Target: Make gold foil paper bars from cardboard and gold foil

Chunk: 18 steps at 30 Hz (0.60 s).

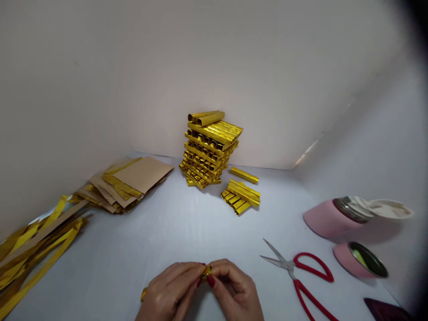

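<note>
Evidently, our tube stack (214, 147) rises many layers | our left hand (170, 290) and right hand (236, 285), fingertips closed, pinch a gold piece (207, 270) in front of it | left of it, flat sheets (143, 173) lie unrolled

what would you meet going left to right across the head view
gold strips, stacked brown and gold sheets, tall stack of gold tubes, small pile of gold tubes, red-handled scissors, pink cup
</note>
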{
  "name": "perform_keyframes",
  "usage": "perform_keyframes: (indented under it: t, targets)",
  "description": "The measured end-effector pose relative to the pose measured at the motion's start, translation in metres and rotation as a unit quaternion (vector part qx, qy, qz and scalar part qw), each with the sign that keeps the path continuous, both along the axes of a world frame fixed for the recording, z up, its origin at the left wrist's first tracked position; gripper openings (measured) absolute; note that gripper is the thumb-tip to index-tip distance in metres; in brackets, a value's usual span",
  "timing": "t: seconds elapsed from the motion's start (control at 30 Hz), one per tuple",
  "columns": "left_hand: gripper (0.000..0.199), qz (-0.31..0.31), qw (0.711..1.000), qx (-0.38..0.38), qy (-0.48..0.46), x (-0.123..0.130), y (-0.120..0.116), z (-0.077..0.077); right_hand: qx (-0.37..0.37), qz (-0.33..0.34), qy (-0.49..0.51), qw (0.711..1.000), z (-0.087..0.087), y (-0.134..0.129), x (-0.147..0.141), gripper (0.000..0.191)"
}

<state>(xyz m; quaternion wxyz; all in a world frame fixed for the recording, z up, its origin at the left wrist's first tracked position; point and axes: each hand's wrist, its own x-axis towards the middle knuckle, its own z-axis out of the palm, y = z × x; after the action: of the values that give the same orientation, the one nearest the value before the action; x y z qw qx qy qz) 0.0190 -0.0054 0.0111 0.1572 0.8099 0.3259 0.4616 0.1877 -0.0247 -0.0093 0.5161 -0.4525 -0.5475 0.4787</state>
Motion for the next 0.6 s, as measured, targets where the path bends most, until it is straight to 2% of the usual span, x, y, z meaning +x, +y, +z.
perform_keyframes:
  t: [0.2, 0.33, 0.47, 0.6]
  targets:
    - [0.02, -0.003, 1.0, -0.007, -0.001, -0.001, -0.001, 0.001, 0.018, 0.037, -0.059, 0.997, 0.007, 0.0, 0.003, 0.018]
    - [0.02, -0.003, 1.0, -0.016, 0.001, 0.0, -0.002, 0.003, 0.037, 0.038, -0.065, 0.996, 0.007, -0.002, 0.003, 0.015]
    - [0.019, -0.002, 1.0, 0.008, 0.006, -0.001, -0.002, 0.004, 0.049, 0.008, -0.047, 0.998, 0.004, -0.004, -0.002, 0.017]
    - [0.019, -0.008, 1.0, -0.018, 0.009, -0.001, -0.002, 0.004, 0.053, -0.017, -0.038, 0.998, 0.001, -0.005, -0.007, 0.016]
